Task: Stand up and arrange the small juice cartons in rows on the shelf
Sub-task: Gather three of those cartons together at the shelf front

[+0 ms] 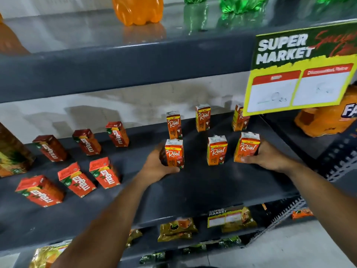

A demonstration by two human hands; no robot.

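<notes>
Several small orange "Real" juice cartons stand upright in two rows on the dark grey shelf. My left hand grips the front-left carton from its left side. Around the front-right carton my right hand is closed. Between them stands a free carton. Three more stand behind: one, another, and a third partly hidden by a price sign. To the left, several red "Maaza" cartons stand in two slanted rows.
A yellow "Super Market" price sign hangs from the upper shelf edge at right. Orange and green bottles stand on the shelf above. A large carton is at far left. Snack packets lie on the lower shelf.
</notes>
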